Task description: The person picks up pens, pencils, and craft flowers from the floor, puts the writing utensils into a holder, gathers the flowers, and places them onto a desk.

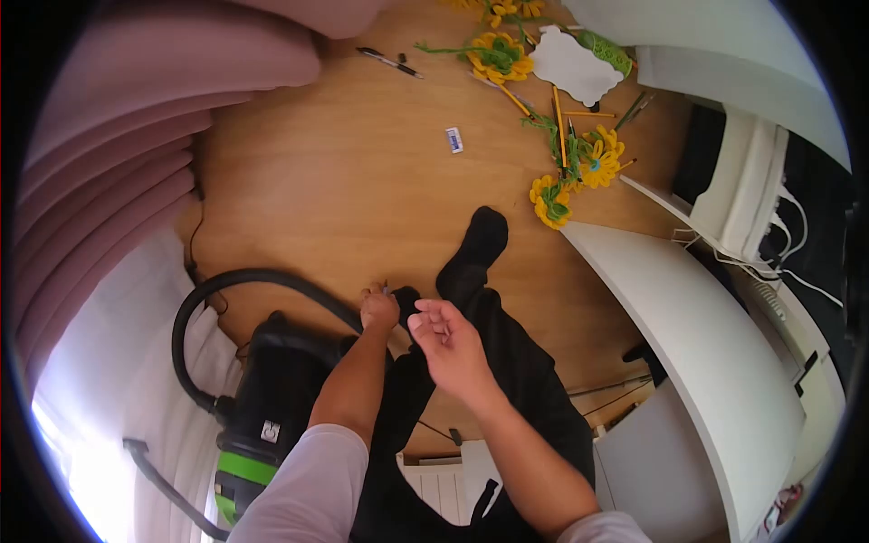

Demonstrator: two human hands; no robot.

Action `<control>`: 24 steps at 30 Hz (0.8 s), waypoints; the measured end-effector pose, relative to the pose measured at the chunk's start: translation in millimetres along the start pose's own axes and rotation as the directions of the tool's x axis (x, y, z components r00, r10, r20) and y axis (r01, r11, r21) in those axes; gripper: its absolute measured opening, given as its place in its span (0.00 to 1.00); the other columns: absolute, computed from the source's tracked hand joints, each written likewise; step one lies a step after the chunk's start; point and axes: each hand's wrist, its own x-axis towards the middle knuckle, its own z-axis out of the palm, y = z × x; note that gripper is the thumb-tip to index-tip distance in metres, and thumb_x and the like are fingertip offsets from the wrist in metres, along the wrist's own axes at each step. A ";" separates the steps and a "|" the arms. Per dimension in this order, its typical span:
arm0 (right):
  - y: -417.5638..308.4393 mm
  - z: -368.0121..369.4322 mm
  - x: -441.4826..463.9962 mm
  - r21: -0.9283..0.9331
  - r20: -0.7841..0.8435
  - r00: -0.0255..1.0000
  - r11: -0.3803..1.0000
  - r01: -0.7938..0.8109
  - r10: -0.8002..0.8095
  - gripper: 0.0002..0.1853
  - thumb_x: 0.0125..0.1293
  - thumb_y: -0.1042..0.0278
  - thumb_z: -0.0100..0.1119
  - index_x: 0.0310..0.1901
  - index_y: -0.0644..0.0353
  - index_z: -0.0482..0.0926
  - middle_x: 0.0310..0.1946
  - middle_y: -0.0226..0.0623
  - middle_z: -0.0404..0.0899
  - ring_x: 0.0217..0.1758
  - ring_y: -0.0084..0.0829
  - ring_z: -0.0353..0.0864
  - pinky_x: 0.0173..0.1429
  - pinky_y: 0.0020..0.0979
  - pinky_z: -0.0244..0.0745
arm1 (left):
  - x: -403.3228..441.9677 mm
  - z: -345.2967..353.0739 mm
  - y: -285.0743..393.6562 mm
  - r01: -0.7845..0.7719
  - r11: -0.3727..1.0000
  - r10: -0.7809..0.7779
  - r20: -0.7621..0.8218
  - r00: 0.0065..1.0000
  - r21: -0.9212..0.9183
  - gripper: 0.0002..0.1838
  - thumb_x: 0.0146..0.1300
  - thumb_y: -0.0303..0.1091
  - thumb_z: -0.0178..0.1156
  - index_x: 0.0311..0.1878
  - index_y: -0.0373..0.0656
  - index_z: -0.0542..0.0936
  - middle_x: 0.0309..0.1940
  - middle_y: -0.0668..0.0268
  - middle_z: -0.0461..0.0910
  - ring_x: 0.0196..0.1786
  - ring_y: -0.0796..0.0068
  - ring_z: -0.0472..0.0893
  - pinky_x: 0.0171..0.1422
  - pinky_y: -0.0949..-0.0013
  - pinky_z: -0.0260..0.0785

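My left hand [379, 308] is low over the wooden floor, its fingers closed round a small greyish object [386, 290] that is too small to name. It is just left of my dark-socked foot [406, 297]. To its right, my right hand [446, 342] is raised above my dark trousers, palm turned inward, with its fingers curled loosely and apart. Nothing shows in it. My other foot, in a black sock [485, 237], rests on the floor farther ahead.
A black vacuum cleaner [276, 380] with a curved hose [181, 317] stands at left. An eraser [454, 139], a pen [389, 62], pencils [559, 131], yellow flowers [549, 201] and a white plaque [577, 66] lie ahead. White furniture [688, 335] curves along the right.
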 end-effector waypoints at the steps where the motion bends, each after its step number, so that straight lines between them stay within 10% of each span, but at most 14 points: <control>1: -14.1 -4.4 3.9 -0.009 -0.012 1.000 1.000 0.000 0.000 0.18 0.69 0.62 0.62 0.53 0.66 0.76 0.38 0.37 0.82 0.42 0.25 0.81 0.49 0.26 0.76 | 15.4 7.4 0.1 -0.003 0.999 0.004 -0.017 1.000 0.039 0.19 0.66 0.37 0.56 0.55 0.37 0.72 0.53 0.43 0.75 0.57 0.45 0.77 0.61 0.54 0.71; 11: -69.5 -35.8 40.0 0.149 -0.085 0.992 0.986 -0.077 0.090 0.19 0.68 0.62 0.63 0.53 0.68 0.75 0.39 0.40 0.82 0.42 0.26 0.81 0.49 0.27 0.77 | 46.8 -41.7 10.6 0.038 0.994 -0.048 0.102 0.994 0.100 0.12 0.67 0.36 0.54 0.50 0.41 0.73 0.46 0.46 0.80 0.52 0.46 0.80 0.57 0.50 0.72; 16: -87.2 -36.3 55.5 0.213 -0.087 0.994 0.976 -0.048 0.068 0.18 0.69 0.62 0.62 0.52 0.68 0.76 0.37 0.37 0.81 0.40 0.22 0.79 0.48 0.25 0.77 | 53.4 -109.4 94.4 -0.386 0.920 0.372 -0.160 0.914 -0.070 0.08 0.67 0.35 0.54 0.43 0.42 0.77 0.46 0.53 0.78 0.48 0.46 0.79 0.52 0.51 0.72; 20: -90.9 -27.0 72.5 0.206 -0.107 0.992 0.977 -0.048 0.071 0.18 0.70 0.60 0.61 0.52 0.68 0.76 0.39 0.39 0.82 0.41 0.25 0.80 0.49 0.26 0.77 | 84.5 -207.8 193.9 -0.683 0.726 0.687 -0.068 0.723 0.082 0.10 0.66 0.31 0.55 0.49 0.43 0.76 0.44 0.53 0.78 0.46 0.48 0.79 0.49 0.51 0.73; 24: -99.1 -23.8 76.7 0.229 -0.079 0.992 0.970 -0.081 0.101 0.18 0.69 0.60 0.62 0.51 0.67 0.76 0.39 0.41 0.83 0.40 0.28 0.82 0.48 0.28 0.78 | 112.6 -277.8 268.7 -0.666 0.710 0.691 -0.040 0.722 0.230 0.11 0.65 0.34 0.59 0.48 0.41 0.78 0.43 0.54 0.79 0.45 0.49 0.80 0.49 0.53 0.73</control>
